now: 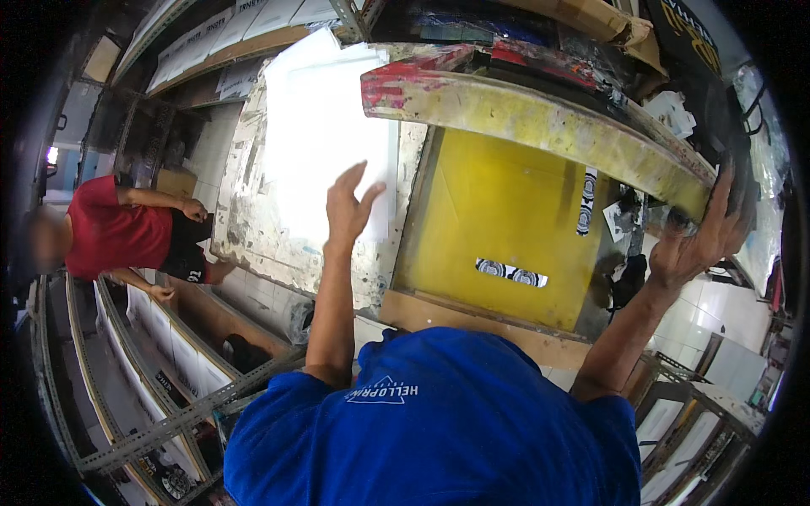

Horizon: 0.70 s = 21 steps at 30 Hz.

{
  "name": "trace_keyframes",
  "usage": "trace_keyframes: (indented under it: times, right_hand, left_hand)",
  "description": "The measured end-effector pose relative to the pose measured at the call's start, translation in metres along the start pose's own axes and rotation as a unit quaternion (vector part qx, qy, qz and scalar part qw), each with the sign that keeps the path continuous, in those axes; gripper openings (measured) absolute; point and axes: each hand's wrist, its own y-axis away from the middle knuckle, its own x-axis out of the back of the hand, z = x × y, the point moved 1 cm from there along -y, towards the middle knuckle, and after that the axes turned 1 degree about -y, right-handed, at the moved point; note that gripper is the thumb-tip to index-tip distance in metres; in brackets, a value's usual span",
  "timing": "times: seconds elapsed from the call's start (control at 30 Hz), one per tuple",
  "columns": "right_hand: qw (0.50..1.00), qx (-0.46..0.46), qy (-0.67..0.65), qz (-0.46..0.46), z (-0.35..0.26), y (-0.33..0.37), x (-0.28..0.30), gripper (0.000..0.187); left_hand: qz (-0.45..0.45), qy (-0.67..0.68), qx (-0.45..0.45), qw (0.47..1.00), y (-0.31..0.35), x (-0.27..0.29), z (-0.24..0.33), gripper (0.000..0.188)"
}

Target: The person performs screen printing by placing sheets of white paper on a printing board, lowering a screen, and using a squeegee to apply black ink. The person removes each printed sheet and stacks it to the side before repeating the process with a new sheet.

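My left hand [348,207] hovers over a stack of white paper sheets [316,143], its fingers spread and nothing in them. The stack lies on a paint-stained table [240,198]. My right hand [696,240] grips the right end of a raised screen printing frame [540,105], with the thumb under the corner and the fingers along its outer side. This wooden frame is smeared with yellow and red ink and is tilted up. Below it is a flat yellow printing bed [481,202]. Two patterned black-and-white strips [511,273] [586,202] lie on the bed.
At the left stands another person in a red shirt [118,223]. Metal shelves with white boxes [224,34] are at the back left, and racks [169,337] at the lower left. Clear plastic [764,160] hangs at the far right. A wooden strip [472,325] edges the bed's near side.
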Motion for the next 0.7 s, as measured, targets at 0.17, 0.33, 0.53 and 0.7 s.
trace_keyframes:
  times: [0.17, 0.33, 0.53, 0.7]
  right_hand:
    - [0.999, 0.041, 0.031, 0.012, 0.013, -0.024, -0.009, 0.081]
    - [0.998, 0.052, 0.025, 0.004, 0.018, -0.031, -0.007, 0.079]
    - [0.998, 0.052, 0.014, -0.017, 0.016, -0.027, -0.005, 0.077]
    - [1.0, 0.008, -0.004, 0.017, 0.009, -0.021, -0.01, 0.076]
  left_hand:
    - [0.098, -0.2, -0.102, 0.969, 0.022, -0.066, -0.052, 0.028]
    - [0.117, 0.035, 0.041, 0.992, -0.006, -0.062, -0.025, 0.016]
    - [-0.167, -0.16, -0.073, 0.97, 0.016, -0.054, 0.033, 0.062]
    - [-0.182, -0.233, -0.175, 0.939, 0.024, -0.125, 0.024, 0.07]
